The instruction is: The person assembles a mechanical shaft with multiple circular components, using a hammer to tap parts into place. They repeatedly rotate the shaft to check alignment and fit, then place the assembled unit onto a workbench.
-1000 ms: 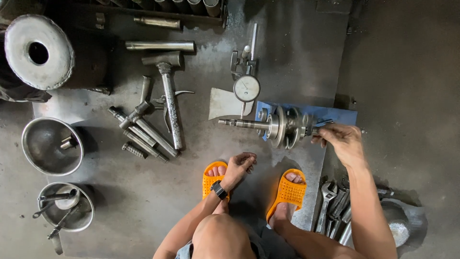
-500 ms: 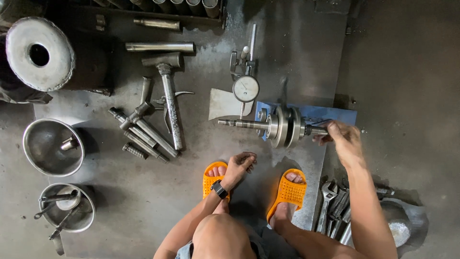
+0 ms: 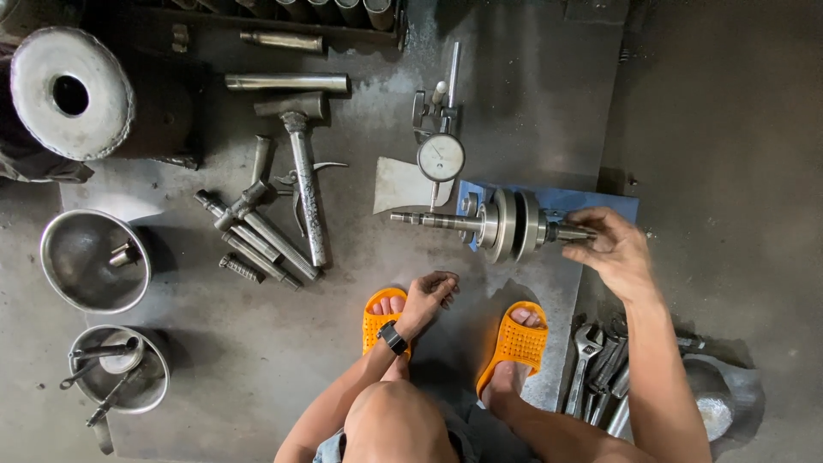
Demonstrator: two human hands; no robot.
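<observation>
Crankshaft (image 3: 506, 225) lying level on a blue stand (image 3: 600, 202) near the right edge of the grey metal floor plate (image 3: 257, 360), thin threaded end pointing left, twin round webs at the middle. Gripped at its right-hand stub by the right hand (image 3: 610, 249), fingers curled over the shaft end, wrist bent, forearm reaching up from the lower right. Compared with a second ago, same grip, but fingers sitting a little further over the stub and webs seemingly rolled slightly, suggesting the shaft being turned in place.

Nearest the viewer: bare knee, two orange slippers (image 3: 514, 343), and the left hand (image 3: 429, 296) resting loosely half-closed above the left foot, holding nothing, black wristband on. Placed much as before.

Bundle of spanners (image 3: 600, 369) at the lower right edge. Two steel bowls (image 3: 94, 261) with small parts along the left edge. Further up, hammer (image 3: 304, 184) and steel rods (image 3: 257, 240) left of centre. Dial gauge (image 3: 441, 158) on its post just behind the crankshaft, tip near the webs. Heavy round steel block (image 3: 69, 93) in the far left corner.
</observation>
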